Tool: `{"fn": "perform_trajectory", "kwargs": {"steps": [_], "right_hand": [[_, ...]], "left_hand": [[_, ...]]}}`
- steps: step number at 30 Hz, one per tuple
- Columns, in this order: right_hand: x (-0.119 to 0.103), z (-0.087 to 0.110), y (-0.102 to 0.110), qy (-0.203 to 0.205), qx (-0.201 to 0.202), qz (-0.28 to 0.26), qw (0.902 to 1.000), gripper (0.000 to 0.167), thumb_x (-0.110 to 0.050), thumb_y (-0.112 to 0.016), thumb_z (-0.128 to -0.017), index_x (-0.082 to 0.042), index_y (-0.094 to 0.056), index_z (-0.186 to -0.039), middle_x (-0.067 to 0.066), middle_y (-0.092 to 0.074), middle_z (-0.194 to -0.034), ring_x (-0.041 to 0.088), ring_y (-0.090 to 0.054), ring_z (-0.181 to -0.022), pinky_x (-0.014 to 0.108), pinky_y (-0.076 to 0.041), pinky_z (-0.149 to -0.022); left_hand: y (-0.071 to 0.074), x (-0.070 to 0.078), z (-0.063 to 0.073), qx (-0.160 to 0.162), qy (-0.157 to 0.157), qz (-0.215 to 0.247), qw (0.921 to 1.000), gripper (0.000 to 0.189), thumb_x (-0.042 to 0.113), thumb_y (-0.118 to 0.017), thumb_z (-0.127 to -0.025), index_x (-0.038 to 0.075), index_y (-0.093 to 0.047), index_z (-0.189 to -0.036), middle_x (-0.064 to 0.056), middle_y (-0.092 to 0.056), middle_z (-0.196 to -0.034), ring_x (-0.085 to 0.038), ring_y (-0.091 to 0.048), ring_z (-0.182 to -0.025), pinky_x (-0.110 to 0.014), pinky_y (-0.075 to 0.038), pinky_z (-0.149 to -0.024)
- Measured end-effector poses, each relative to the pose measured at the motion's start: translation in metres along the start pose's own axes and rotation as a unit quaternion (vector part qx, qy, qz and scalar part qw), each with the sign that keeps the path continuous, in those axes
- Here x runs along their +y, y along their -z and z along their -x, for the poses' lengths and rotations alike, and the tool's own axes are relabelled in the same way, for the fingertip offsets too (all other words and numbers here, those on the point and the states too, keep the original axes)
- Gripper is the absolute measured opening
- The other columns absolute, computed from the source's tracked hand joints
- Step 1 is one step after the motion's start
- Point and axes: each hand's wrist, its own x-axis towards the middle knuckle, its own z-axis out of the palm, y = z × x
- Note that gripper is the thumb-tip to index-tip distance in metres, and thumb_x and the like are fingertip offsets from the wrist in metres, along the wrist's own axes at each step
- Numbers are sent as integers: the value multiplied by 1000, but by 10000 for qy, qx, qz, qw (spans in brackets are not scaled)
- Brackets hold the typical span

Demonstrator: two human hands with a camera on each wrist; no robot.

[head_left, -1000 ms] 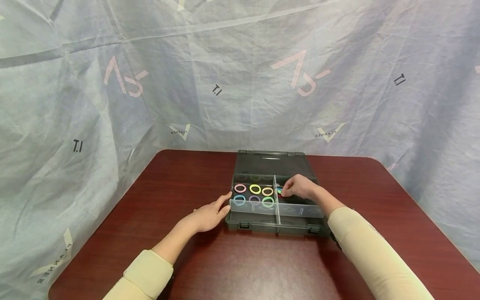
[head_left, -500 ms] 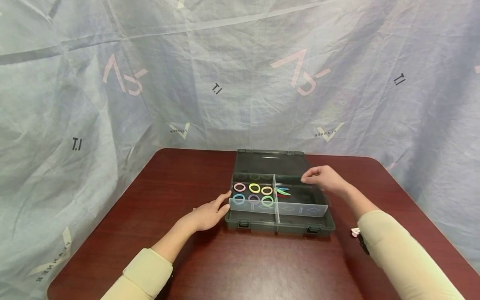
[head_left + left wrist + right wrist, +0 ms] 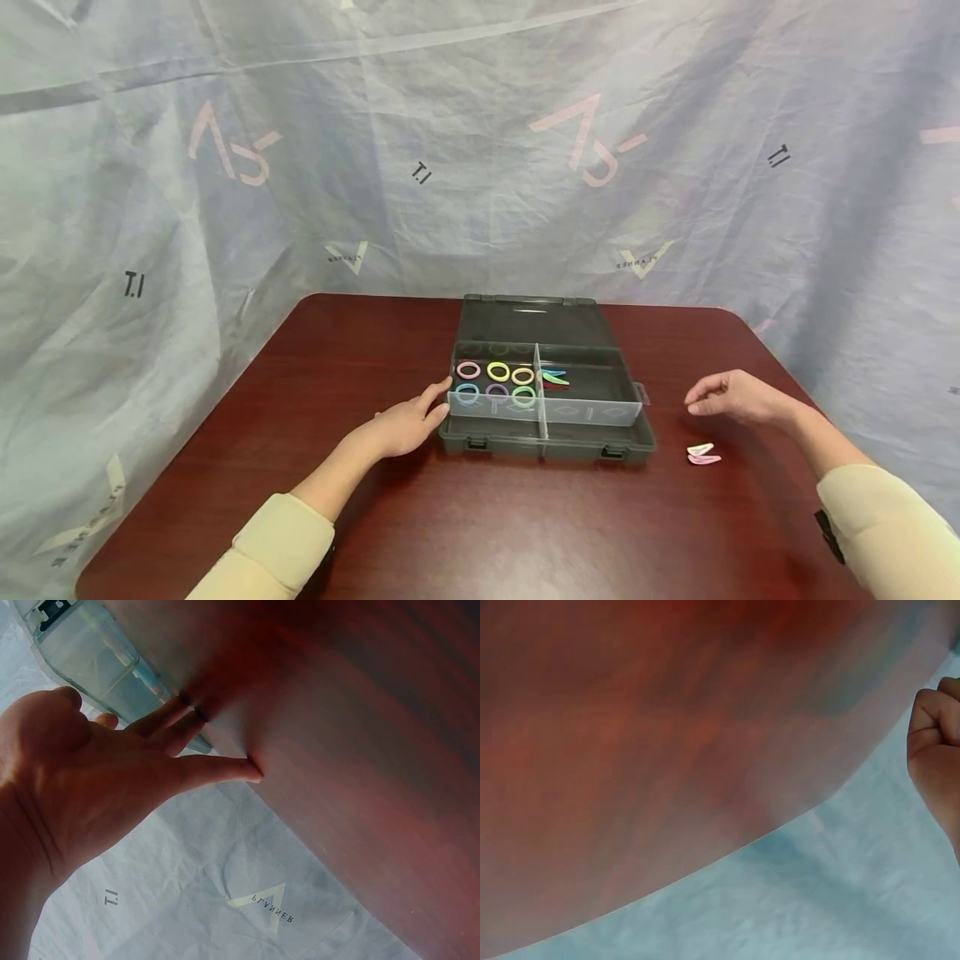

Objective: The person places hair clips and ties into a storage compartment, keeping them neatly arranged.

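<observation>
An open grey plastic box (image 3: 480,447) stands on the table in the head view, its lid tipped back. Its left compartment bears two rows of coloured hair ties (image 3: 498,372). Blue, green and red hair clips (image 3: 556,378) lie in the right compartment against the divider. My left hand (image 3: 405,427), fingers extended, rests at the box's left side; the left wrist view shows the hand (image 3: 97,765) with straight fingers on the table. To the right of the box, my right hand (image 3: 742,397) hovers with loosely bent fingers, holding nothing. Below it lie a pale yellow clip (image 3: 700,449) and a pink clip (image 3: 705,459).
The dark red table (image 3: 555,525) has rounded far corners. A pale printed cloth (image 3: 495,150) hangs behind it and along its sides. A small clear tab (image 3: 641,393) sticks out at the box's right side.
My right hand has left the box's right compartment and moved right, over beside the two loose clips, which are now uncovered. My left hand stays at the box. The head view has shifted slightly.
</observation>
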Motion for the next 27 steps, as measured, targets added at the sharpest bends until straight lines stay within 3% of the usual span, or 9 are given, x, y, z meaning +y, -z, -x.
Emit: {"fn": "perform_trajectory", "kwargs": {"steps": [1,7,11,14,18,27], "right_hand": [[4,3,-1,-17,-91,-194,9998,26,-15,-75,-93,5,-72,-108,0,-58,-69,7,-25,-47,28,-29,-42],[25,16,-10,54,-430,-482,9979,20,-11,-74,-93,6,-73,-105,-8,-53,-65,5,-26,-48,29,-25,-41],[30,20,-16,194,-484,-258,9983,19,-11,-75,-92,3,-76,-105,-2,-69,-86,5,-41,-60,28,-34,-50],[31,21,-19,367,-420,-81,9984,18,-11,-75,-91,1,-77,-104,5,-73,-100,4,-53,-78,26,-43,-61],[32,20,-21,547,-413,-2,9976,14,-10,-77,-90,-1,-78,-101,7,-74,-98,5,-59,-83,24,-49,-69],[27,19,-25,432,-456,122,9979,10,-14,-79,-88,-5,-79,-93,3,-71,-83,8,-55,-73,26,-45,-63]], "left_hand": [[0,-1,0,6,6,1,10000,60,43,-39,-110,29,-17,-164,-13,-36,-160,-41,-42,-140,-82,-17,-102],[-1,-2,1,-6,-1,5,10000,59,42,-39,-110,29,-18,-164,-14,-37,-159,-42,-43,-139,-82,-17,-101],[-2,-2,1,-37,12,-18,10000,59,43,-38,-110,30,-17,-164,-14,-38,-159,-40,-43,-139,-82,-17,-102],[-2,-2,1,-33,6,-36,10000,59,44,-38,-110,30,-17,-164,-13,-37,-159,-40,-42,-140,-82,-17,-102],[0,-2,0,13,-20,-36,10000,59,43,-38,-110,30,-17,-164,-13,-37,-160,-41,-42,-140,-82,-17,-102],[0,0,1,12,-1,-30,10000,59,41,-39,-110,29,-17,-164,-14,-38,-159,-42,-43,-139,-82,-17,-101]]}}
